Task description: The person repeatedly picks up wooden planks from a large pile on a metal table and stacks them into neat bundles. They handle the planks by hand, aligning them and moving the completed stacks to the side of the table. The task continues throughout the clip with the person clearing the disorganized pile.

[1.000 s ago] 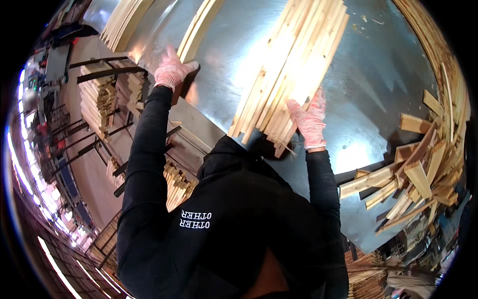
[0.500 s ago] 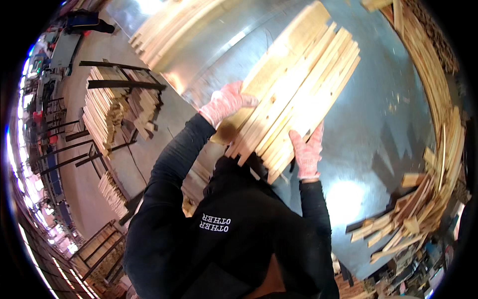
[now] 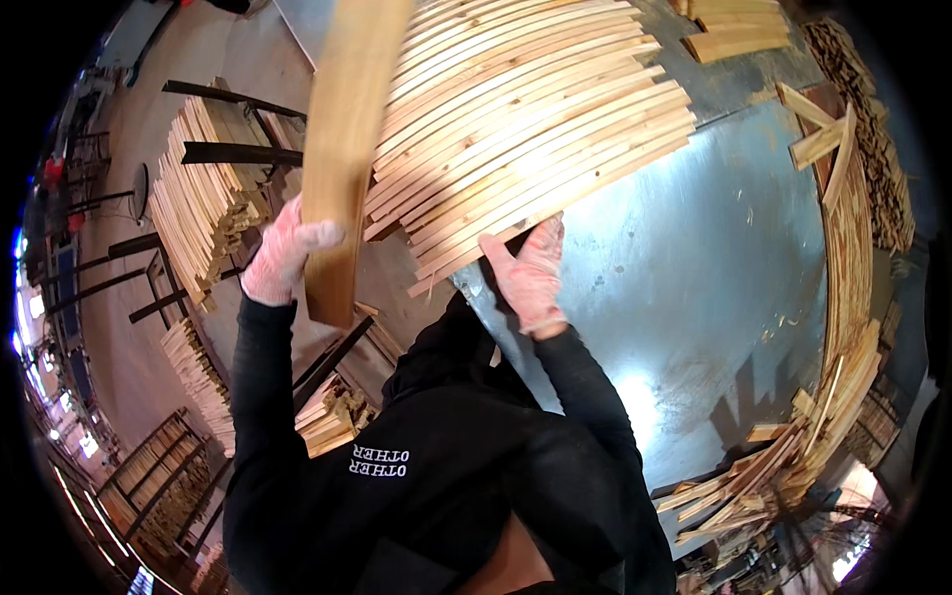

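My left hand (image 3: 290, 253), in a pink-white glove, is closed around the lower part of a wide wooden board (image 3: 342, 149). The board stands lengthwise, off the left side of the metal table. Many narrow wooden strips (image 3: 526, 129) lie side by side on the table (image 3: 694, 248), to the board's right. My right hand (image 3: 531, 273), gloved alike, rests against the near edge of those strips. Its thumb and fingers are spread apart, and nothing shows between them; the fingertips are partly hidden by shadow at the strips' edge.
Loose offcuts (image 3: 764, 466) and long pieces (image 3: 848, 258) line the table's right rim. A few short boards (image 3: 739, 30) sit at the far right. On the left, stacked strips (image 3: 193, 198) rest in dark metal racks (image 3: 243, 154); another bundle (image 3: 337, 412) is beside my left arm.
The bundle held between both hands has come apart. The narrow strips now lie with the row on the table, while my left hand has carried the wide board leftward.
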{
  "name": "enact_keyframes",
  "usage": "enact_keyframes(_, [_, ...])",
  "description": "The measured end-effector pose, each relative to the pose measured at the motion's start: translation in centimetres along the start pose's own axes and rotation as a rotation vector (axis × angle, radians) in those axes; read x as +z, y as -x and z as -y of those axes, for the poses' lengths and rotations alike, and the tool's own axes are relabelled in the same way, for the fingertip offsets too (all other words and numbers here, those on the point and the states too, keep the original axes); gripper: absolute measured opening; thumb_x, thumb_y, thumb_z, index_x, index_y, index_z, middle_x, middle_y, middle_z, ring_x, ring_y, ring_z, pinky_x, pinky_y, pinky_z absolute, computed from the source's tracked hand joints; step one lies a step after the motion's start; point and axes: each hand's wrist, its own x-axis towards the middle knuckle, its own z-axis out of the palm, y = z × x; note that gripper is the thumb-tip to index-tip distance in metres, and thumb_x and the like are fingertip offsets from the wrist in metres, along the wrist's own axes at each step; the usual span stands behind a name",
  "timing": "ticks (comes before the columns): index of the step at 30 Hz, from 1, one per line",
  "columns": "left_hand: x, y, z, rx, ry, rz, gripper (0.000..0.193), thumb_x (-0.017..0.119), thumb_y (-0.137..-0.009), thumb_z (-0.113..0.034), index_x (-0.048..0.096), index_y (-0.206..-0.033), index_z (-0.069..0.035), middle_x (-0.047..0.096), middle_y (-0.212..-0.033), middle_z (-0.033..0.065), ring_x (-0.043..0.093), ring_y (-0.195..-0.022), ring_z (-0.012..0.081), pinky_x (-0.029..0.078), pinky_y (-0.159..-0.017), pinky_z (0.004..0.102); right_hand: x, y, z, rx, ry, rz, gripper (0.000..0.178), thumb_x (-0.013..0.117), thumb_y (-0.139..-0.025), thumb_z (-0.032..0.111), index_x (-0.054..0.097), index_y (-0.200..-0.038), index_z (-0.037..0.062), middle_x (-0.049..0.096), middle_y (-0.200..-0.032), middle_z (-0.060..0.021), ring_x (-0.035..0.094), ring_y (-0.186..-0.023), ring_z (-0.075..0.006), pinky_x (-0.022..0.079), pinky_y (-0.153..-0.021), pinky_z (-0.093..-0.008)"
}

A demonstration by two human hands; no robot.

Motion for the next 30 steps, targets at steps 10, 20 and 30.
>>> enact_keyframes(10, [5.8, 3.8, 11.0, -0.206, 0.519, -0.304, 0.064, 0.076, -0.079, -0.032, 0.056, -0.131, -0.002, 0.064, -0.113, 0.0048, 0.061, -0.103, 0.0167, 0.050, -0.092, 0.0326, -19.2, -28.8, -6.7, -0.247, 0.505, -0.218, 0.081, 0.055, -0.096, 0.057, 0.042, -0.148, -0.0033, 0.046, -0.147, -0.0296, 0.044, -0.137, -0.0426, 0.034, -0.115, -0.0408])
enact_keyframes(20, [10.6, 1.6, 9.9, -0.143, 0.714, -0.421, 0.072, 0.077, -0.081, -0.039, 0.050, -0.138, -0.005, 0.061, -0.121, 0.0049, 0.060, -0.109, 0.0176, 0.050, -0.095, 0.0353, -15.2, -34.8, -6.1, -0.125, 0.598, 0.155, 0.062, 0.050, -0.099, 0.058, 0.067, -0.122, 0.0032, 0.067, -0.120, -0.0240, 0.061, -0.116, -0.0398, 0.046, -0.100, -0.0417])
enact_keyframes(30, [9.5, 4.5, 7.9, -0.193, 0.595, -0.393, 0.069, 0.076, -0.080, -0.025, 0.050, -0.139, -0.002, 0.061, -0.124, 0.0046, 0.058, -0.109, 0.0154, 0.046, -0.099, 0.0317, -18.1, -26.3, 5.5, -0.108, 0.314, -0.006, 0.055, 0.054, -0.100, 0.050, 0.065, -0.119, -0.0009, 0.069, -0.104, -0.0181, 0.065, -0.105, -0.0287, 0.048, -0.095, -0.0366])
